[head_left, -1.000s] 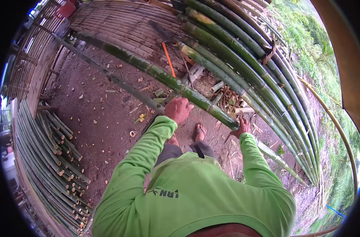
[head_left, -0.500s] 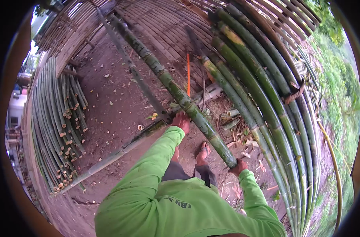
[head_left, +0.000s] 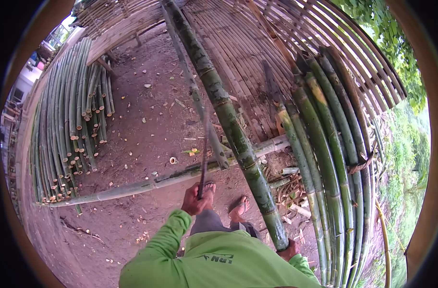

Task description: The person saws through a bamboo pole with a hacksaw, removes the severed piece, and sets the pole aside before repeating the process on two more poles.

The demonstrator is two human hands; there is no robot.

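Note:
My left hand [head_left: 194, 201] is closed round the near end of a long, narrow dark blade [head_left: 205, 144] that looks like a machete seen nearly edge-on, pointing away from me. On the right, my right hand [head_left: 290, 250] grips the near end of a thick green bamboo pole [head_left: 238, 139] with dark blotches. That pole slants away toward the upper left and crosses over a bamboo crosspiece [head_left: 127, 191] lying low across the ground. A thinner, weathered pole [head_left: 192, 89] runs to the left of the thick one, its near end by the crosspiece.
Cut bamboo poles [head_left: 67, 125] are stacked at left. Several long green poles [head_left: 327, 168] lie close on my right. Beyond are a slatted bamboo platform [head_left: 224, 43] and a wooden bench [head_left: 118, 36]. Chips and offcuts [head_left: 291, 192] litter the dirt around my feet.
My left hand has left the pole crossing, drawn back toward me, and now holds the dark blade upward. My right hand still grips the thick pole's end, now nearer my body. The view has shifted.

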